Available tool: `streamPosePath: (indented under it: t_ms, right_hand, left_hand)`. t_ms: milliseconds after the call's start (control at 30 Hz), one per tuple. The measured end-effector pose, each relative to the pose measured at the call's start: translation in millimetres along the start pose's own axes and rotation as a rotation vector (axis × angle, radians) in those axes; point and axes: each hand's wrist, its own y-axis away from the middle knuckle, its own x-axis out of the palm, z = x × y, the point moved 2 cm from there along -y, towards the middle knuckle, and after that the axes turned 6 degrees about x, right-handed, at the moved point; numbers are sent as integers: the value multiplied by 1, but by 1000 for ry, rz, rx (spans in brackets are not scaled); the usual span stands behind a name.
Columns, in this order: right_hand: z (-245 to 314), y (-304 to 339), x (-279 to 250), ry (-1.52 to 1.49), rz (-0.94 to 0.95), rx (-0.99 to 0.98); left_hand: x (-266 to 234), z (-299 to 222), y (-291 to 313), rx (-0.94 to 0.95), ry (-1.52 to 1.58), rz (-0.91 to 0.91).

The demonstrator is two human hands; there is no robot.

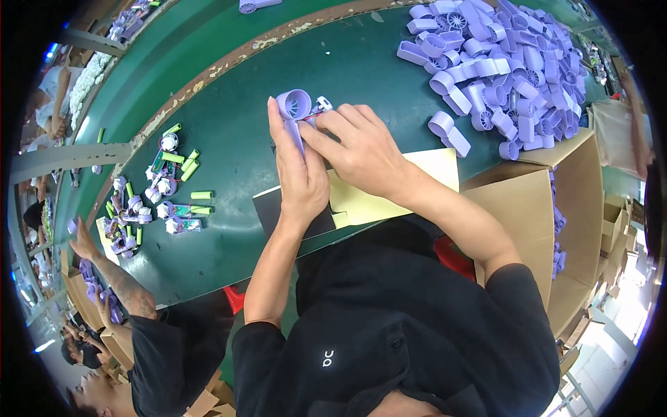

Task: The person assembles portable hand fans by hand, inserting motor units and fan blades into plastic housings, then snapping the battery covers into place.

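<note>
Casing (294, 104), one, lilac, sits in our left grip (300, 174), which grasps it along the side, its ring end beside our fingertips and pointing away from us. Our right grip (367, 149) bends its fingers against the casing's right side, near one white plug (322, 105); we cannot tell whether it is closed on anything. Both grips are above the bench (236, 132), over two sheets: one yellow (424, 174), one black (271, 212). To our right, a second casing (450, 134) lies apart, near one big pile (500, 69) whose casings overlap too much for us to count. One more casing lies beyond the one worn rail (229, 59). To our left we count at least four white fans (169, 142) and at least six green cylinders (201, 195), some tangled together. One open carton (514, 208) stands at our right, several lilac pieces showing in it. One co-worker (177, 347) sits at our left.
</note>
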Motion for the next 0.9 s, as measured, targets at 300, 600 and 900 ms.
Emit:
streamPosePath:
  t_ms: [300,600,900]
  right_hand:
    - [-2,8,-13,132,191,-70]
    - [2,8,-56,-282,-34,84]
    - [20,3,-93,-25,-106,80]
  left_hand:
    - [5,2,5,-44,39,-13]
    - [6,-64,-1,-51,462,108]
    - [3,-70,1,-27,360,21]
